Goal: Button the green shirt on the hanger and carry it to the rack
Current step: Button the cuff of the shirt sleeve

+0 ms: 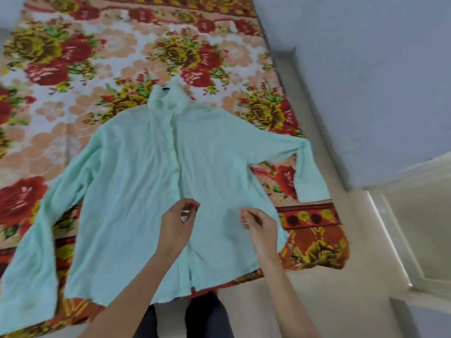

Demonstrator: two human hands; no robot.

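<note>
Soft even light, slight blur

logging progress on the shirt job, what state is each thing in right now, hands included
green shirt: lying flat, front up, on the floral blanket
placket: edges together higher up, parted at the bottom
sleeve by the bed edge: bent downward
floral blanket: spread out over the bed
left hand: fingers curled over the lower front, grip unclear
right hand: likewise curled, grip unclear

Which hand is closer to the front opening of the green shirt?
Left. The left hand hovers right over the front opening, low on the shirt. The right hand is off to the right of it.
</note>
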